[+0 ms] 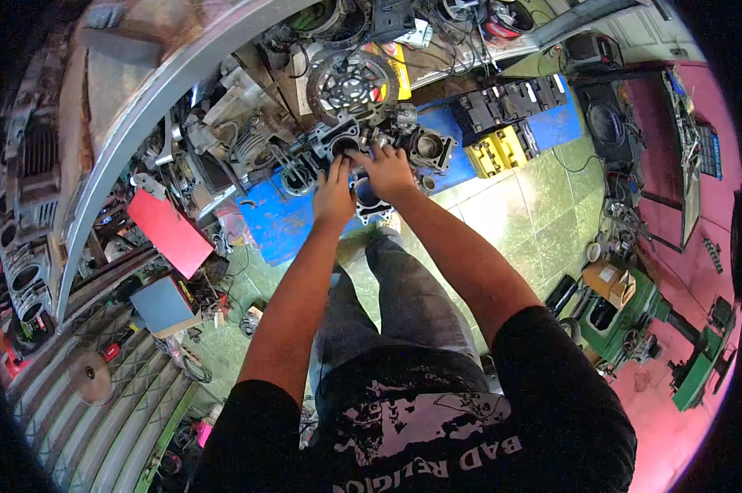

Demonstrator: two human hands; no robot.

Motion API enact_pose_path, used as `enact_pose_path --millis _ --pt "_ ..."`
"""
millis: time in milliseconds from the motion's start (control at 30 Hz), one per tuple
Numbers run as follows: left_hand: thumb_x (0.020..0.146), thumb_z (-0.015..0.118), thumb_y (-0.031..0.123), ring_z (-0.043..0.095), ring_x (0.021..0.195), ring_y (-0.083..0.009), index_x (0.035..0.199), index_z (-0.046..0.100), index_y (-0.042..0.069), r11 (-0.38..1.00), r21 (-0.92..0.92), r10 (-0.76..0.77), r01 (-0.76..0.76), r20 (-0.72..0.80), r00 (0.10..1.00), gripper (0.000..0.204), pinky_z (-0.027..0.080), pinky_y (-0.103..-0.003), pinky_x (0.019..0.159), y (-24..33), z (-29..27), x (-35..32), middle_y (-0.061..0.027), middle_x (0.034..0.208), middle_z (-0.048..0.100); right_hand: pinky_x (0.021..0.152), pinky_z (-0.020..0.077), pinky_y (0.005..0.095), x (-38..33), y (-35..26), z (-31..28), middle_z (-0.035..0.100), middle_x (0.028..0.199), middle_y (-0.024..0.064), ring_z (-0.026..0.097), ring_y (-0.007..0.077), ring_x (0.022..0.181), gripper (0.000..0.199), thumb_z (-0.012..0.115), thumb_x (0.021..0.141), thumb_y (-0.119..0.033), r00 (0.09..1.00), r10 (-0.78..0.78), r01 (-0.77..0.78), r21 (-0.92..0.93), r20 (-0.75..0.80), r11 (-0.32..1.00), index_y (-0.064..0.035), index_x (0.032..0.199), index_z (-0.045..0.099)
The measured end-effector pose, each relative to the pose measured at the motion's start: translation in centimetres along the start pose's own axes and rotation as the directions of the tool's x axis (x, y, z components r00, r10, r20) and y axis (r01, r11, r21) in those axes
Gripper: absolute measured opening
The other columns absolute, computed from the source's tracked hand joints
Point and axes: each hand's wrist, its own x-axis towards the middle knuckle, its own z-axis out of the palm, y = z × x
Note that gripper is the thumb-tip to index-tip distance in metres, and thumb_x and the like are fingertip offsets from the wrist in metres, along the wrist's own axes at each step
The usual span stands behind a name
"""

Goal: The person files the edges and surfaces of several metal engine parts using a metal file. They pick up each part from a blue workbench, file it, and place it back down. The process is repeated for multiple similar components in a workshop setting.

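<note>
Both my hands reach forward over a row of metal engine parts on a blue bench. My left hand (335,195) has its fingers stretched forward at the near rim of a cylinder block (344,130). Beside it, my right hand (390,174) is spread, its thumb and fingers over the same block's bore. Another cylinder block (369,212) lies just below my hands, partly covered by them. To the right sits a cylinder block with a round bore (429,147). A further cylinder part (298,178) is left of my left hand. The fingertips' exact contact is hard to make out.
A perforated brake disc (348,85) lies beyond my hands. Black batteries (514,105) and a yellow battery-like block (496,152) stand right on the blue bench (274,220). A red panel (170,232) is at left. A green machine (621,316) stands at right.
</note>
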Motion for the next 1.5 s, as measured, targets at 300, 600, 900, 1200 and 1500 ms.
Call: enact_pose_path --millis 300,600,900,1200,1500 --pt "0.086 0.071 0.015 0.062 0.112 -0.0314 0.101 0.067 0.013 0.946 0.301 0.142 -0.123 -0.04 0.989 0.016 0.06 -0.047 0.081 -1.0 1.5 2.0 -0.0021 0.111 0.069 0.098 0.0463 0.0545 2.2 1.2 3.5 0.07 0.129 0.0048 0.063 0.0293 0.122 0.032 0.06 0.095 -0.025 0.996 -0.047 0.053 -0.077 0.071 0.996 -0.0272 0.125 0.07" --pt "0.083 0.068 0.014 0.06 0.103 -0.0283 0.094 0.065 0.013 0.927 0.233 0.339 -0.293 -0.192 0.921 0.011 0.055 -0.044 0.081 -3.4 3.5 -6.6 -0.0029 0.096 0.067 0.094 0.0437 0.0488 -6.7 -3.0 5.6 0.073 0.114 0.0093 0.059 0.0285 0.115 0.032 0.061 0.089 -0.022 0.982 -0.132 0.132 -0.013 -0.135 0.991 -0.0172 0.118 0.074" --pt "0.082 0.068 0.009 0.06 0.106 -0.0336 0.101 0.058 0.008 0.978 0.129 0.18 -0.165 -0.107 0.978 0.022 0.053 -0.048 0.086 -11.6 4.8 -20.5 -0.0121 0.107 0.062 0.094 0.0423 0.0513 -11.2 -13.6 10.6 0.072 0.11 0.0063 0.056 0.0286 0.119 0.03 0.063 0.088 -0.026 0.897 -0.407 0.415 0.013 -0.171 0.91 -0.0215 0.114 0.076" --pt "0.087 0.065 0.015 0.06 0.106 -0.0318 0.103 0.056 0.01 0.969 0.244 0.063 -0.049 -0.052 0.997 0.019 0.052 -0.049 0.086 -20.5 5.4 -19.0 -0.0094 0.107 0.061 0.096 0.0424 0.0492 -4.1 -20.9 16.0 0.073 0.111 0.0062 0.058 0.0282 0.119 0.017 0.062 0.09 -0.027 0.922 -0.386 0.384 -0.041 -0.045 0.922 -0.0221 0.102 0.073" --pt "0.089 0.064 0.016 0.061 0.102 -0.0309 0.102 0.059 0.014 0.971 0.236 0.072 -0.05 -0.083 0.994 0.014 0.052 -0.048 0.082 -20.9 7.0 -20.4 -0.0055 0.103 0.06 0.097 0.0455 0.051 -5.5 -20.3 17.2 0.071 0.12 0.0074 0.06 0.0272 0.121 0.022 0.064 0.089 -0.028 0.916 -0.394 0.396 0.006 -0.068 0.918 -0.022 0.108 0.072"
